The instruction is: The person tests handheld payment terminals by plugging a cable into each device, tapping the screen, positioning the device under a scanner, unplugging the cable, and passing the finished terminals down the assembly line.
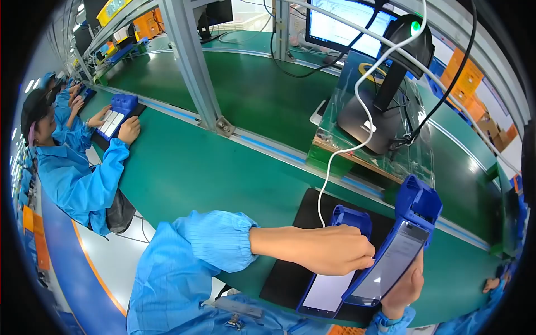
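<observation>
My right hand (406, 286) grips a blue handheld payment terminal (391, 259) from its right side and below, tilted up with the screen facing me. The screen is lit grey, and the bulky blue head points away. A second blue terminal (329, 293) lies on a black mat (282, 273), its screen white. Over that one, my left hand (343, 251) is closed with fingers curled, its fingertips near the left edge of the raised terminal. What the fingers hold, if anything, is hidden. A white cable (329, 167) runs down behind my left forearm.
A black scanner on a stand (385, 95) stands on a plastic-wrapped box beyond the mat. A metal post (192, 67) rises from the bench rail. At left, a co-worker (78, 167) handles another blue device. Another person's hand (491, 283) is at far right.
</observation>
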`<state>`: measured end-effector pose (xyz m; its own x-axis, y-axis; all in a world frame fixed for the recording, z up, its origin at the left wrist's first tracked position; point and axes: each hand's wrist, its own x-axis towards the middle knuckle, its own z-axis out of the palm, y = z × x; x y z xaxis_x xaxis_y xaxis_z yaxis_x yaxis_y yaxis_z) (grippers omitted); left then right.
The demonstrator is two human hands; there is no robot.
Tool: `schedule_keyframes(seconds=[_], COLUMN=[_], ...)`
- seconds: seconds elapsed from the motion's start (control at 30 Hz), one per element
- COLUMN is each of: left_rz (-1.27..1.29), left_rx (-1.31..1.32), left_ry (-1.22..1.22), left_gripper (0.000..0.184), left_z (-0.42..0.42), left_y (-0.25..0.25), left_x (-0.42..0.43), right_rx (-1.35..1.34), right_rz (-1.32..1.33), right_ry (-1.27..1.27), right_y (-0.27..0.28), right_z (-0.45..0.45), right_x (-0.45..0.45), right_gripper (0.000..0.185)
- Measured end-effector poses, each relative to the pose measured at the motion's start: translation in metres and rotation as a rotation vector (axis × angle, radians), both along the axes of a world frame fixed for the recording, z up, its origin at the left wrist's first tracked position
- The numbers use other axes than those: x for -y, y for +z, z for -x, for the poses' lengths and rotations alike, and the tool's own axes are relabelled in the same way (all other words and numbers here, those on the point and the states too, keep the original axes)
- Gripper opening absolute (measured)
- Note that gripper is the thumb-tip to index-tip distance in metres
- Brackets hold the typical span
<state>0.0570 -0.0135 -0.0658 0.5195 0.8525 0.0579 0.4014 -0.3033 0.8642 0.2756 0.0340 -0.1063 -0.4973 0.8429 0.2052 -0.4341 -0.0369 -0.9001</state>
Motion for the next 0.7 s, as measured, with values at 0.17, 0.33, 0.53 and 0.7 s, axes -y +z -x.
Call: schedule_keyframes(seconds=[0.17,0.33,0.53,0.7], left_rz=[-0.073,-0.127,-0.065,-0.077], left_rx=[0.049,-0.051,0.104,0.088], left_ry=[0.123,0.107,0.165,0.084], left_gripper=[0.032,0.029,0.029,0.029], left_z=[-0.009,-0.014,-0.011,-0.005], left_y=[-0.009,-0.02,-0.012,-0.011], left_x=[0.003,0.005,0.004,-0.001], right_rx=[0.005,0.038,0.029,0.03], right_rz=[0.014,0.014,0.007,-0.029], right_ry=[-0.059,-0.021,-0.015,-0.067], right_y=[-0.001,-0.005,-0.002,-0.008], right_z=[0.003,-0.002,0.003,-0.001], right_x=[0.003,0.002,0.007,0.007], right_gripper=[0.076,0.075,0.075,0.077])
